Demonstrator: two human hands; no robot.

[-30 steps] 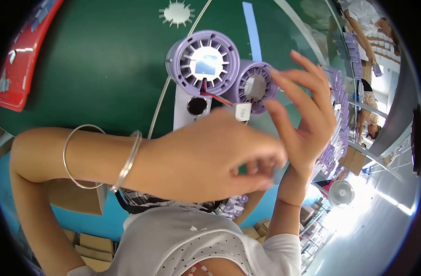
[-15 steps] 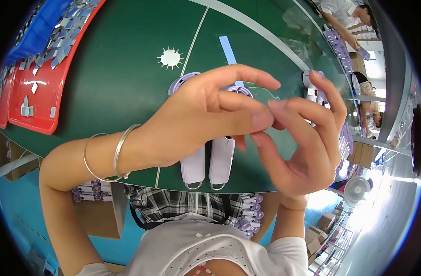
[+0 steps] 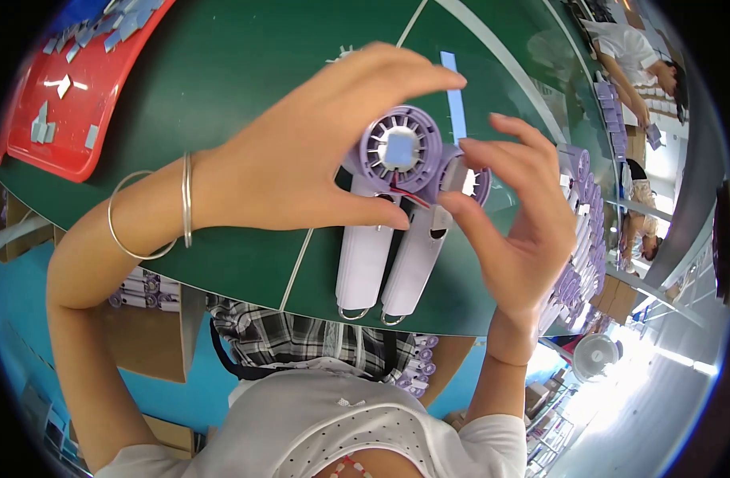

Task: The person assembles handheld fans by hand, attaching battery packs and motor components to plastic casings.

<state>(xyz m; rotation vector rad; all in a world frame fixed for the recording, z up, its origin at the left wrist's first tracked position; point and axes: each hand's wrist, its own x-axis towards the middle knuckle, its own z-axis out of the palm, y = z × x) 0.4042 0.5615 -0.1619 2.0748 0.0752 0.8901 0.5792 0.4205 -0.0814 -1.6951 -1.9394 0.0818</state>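
Two handheld fans lie side by side on the green table, their pale handles toward me. The left fan [image 3: 365, 263] has a lavender round head with a bluish square piece [image 3: 401, 149] on its white hub. My left hand [image 3: 285, 151] is open around that head, thumb and fingers wide apart. Over the head of the right fan [image 3: 413, 267], my right hand [image 3: 532, 207] pinches a small grey square plate [image 3: 453, 175] between thumb and fingertip. Whether the plate touches the hub I cannot tell. Red and dark wires show between the heads.
A red tray [image 3: 78, 143] with grey square pieces stands at the left. A blue strip [image 3: 454, 99] lies beyond the fans. More lavender fans [image 3: 584, 239] are piled at the right. A cardboard box [image 3: 154, 338] sits below the table edge. A co-worker [image 3: 632, 60] is at the far right.
My hands were together above the fans, fingertips meeting. They have parted, the left hand now around the left fan head and the right hand over the right one. Both fan heads are uncovered.
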